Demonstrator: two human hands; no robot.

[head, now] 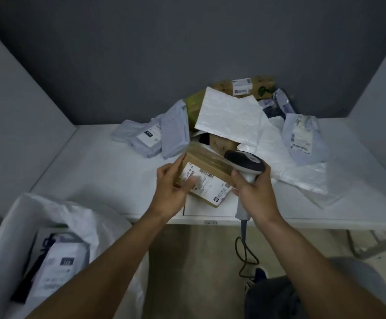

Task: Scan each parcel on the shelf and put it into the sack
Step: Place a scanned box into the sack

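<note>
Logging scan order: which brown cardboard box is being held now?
The brown box at the shelf front, held by the left hand; the other brown boxes lie untouched farther back.

The left hand (171,187) holds a labelled cardboard parcel (207,171) over the white shelf (95,171), the right hand (254,194) grips the scanner (245,163) just beside it, mixed parcels (228,118) lie behind, and the open sack (14,226) sits lower left.

The white shipping label (204,183) on the brown cardboard box (207,163) carries a barcode and printed lines, all too blurred to read. The labels on the grey plastic mailer bags (302,137) are equally illegible.
</note>
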